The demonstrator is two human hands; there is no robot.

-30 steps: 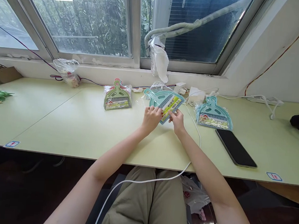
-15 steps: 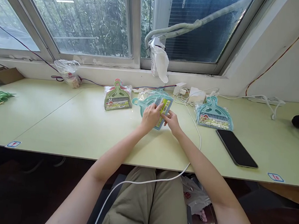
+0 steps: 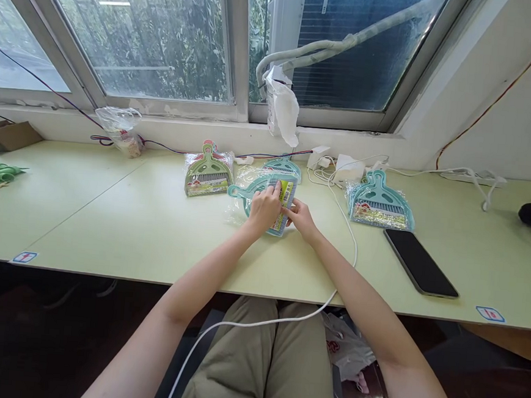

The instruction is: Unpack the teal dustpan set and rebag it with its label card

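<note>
A teal mini dustpan-and-brush set (image 3: 247,193) with a yellow-green label lies at the middle of the pale green table (image 3: 107,223), its handle pointing left, half inside a clear plastic bag. My left hand (image 3: 263,208) is closed over its middle. My right hand (image 3: 301,219) pinches its right edge. Just behind it lies another teal dustpan (image 3: 283,166).
A bagged green dustpan set (image 3: 208,176) lies to the left, a bagged teal stack (image 3: 378,203) to the right. A black phone (image 3: 420,263) rests right of my arm. A white cable (image 3: 349,242) runs off the table edge. Chargers (image 3: 341,166) sit by the window sill.
The teal set has turned anticlockwise and shifted left; its handle now points left instead of up-left. Both hands followed it, still holding on.
</note>
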